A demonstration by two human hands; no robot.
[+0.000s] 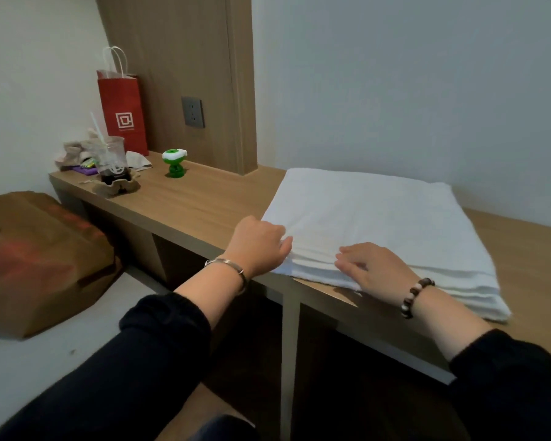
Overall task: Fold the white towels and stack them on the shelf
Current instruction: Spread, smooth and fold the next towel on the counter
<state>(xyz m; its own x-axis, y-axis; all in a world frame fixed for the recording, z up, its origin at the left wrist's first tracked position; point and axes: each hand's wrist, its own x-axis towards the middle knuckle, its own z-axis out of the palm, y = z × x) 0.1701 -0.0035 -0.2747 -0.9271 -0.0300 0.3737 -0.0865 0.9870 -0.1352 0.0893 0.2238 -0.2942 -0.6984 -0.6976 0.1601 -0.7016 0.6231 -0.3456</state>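
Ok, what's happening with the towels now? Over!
Left hand grips folded white towel at its near corner. Right hand flat on front edge. Towel lies on wooden shelf. Cup, red bag well clear.

On the wooden bench [204,202] a stack of folded white towels [379,218] lies along the front edge, the left hand [258,243] against its near left corner, the right hand [376,265] flat on its near side.

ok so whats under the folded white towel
The wooden shelf top, visible around the folded white towel, whose layers show at its near edge. The surface directly beneath is covered, so anything there cannot be seen.
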